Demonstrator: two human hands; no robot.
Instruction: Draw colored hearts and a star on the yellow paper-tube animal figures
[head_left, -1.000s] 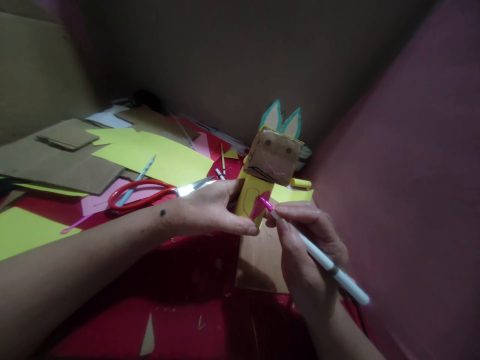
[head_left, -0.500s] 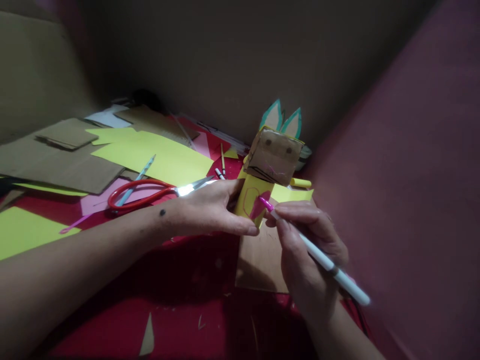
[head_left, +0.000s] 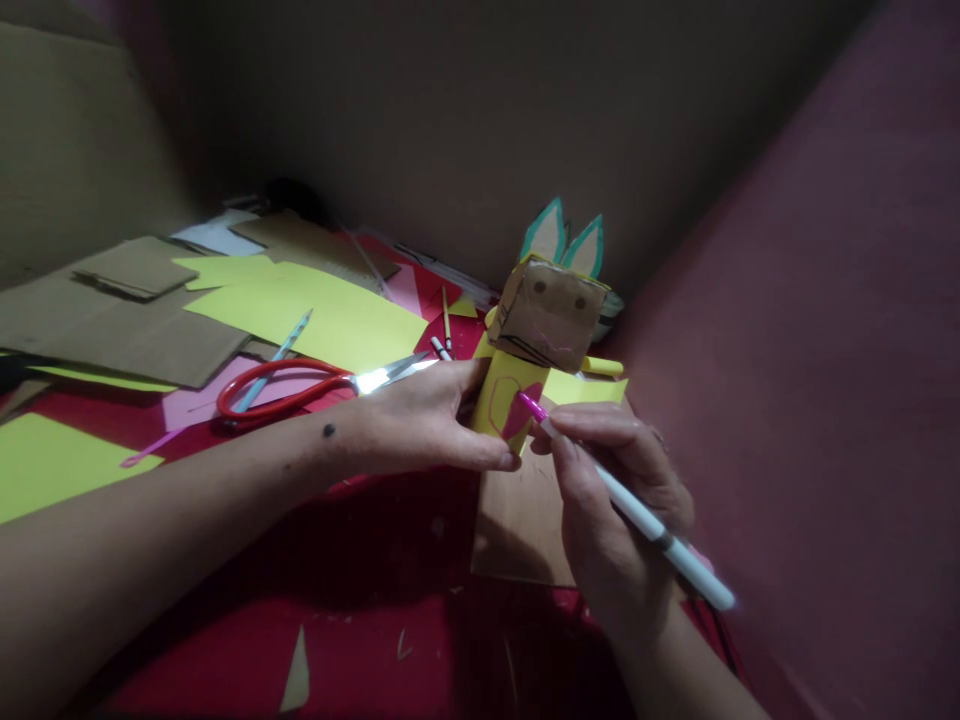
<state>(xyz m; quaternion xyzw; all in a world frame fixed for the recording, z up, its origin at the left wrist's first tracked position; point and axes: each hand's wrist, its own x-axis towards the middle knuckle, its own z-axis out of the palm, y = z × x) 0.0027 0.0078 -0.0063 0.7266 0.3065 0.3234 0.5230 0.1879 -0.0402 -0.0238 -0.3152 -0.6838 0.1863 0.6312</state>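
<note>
Brown cardboard and yellow paper make up a small box-headed figure [head_left: 553, 318], situated right of centre over the red desk [head_left: 375, 560]. Its head carries two dark round spots and thin drawn lines; two pointed ears [head_left: 545, 235], pale inside with teal borders, stand on top. The head tilts slightly. The yellow body [head_left: 504, 395] bears a drawn rounded outline, its right portion filled in magenta, its left portion unfilled. Left hand [head_left: 420, 415]: closed about the body from the left side, thumb across the lower front edge; the remaining fingers are largely hidden behind, so their exact placement cannot be told. Right hand [head_left: 611, 550]: thumb and index finger pinched together on a white felt-tip pen [head_left: 637, 515] near its magenta end, the barrel sloping down to the right across the hand. The pen's tip meets the magenta patch. A thin wooden-looking board [head_left: 517, 530] lies below the figure, partly shaded; whether the body's base touches it cannot be told. Left of the figure: red-handled scissors [head_left: 322, 368], blades pointing toward it just beyond the left wrist; a light-blue pencil [head_left: 281, 350] crosses their handle loop. Farther back lie a large cut yellow sheet [head_left: 322, 310] and a brown cardboard sheet [head_left: 120, 335] with a smaller cardboard piece [head_left: 142, 268] on it. Near edge: one pale triangular scrap [head_left: 297, 675].
</note>
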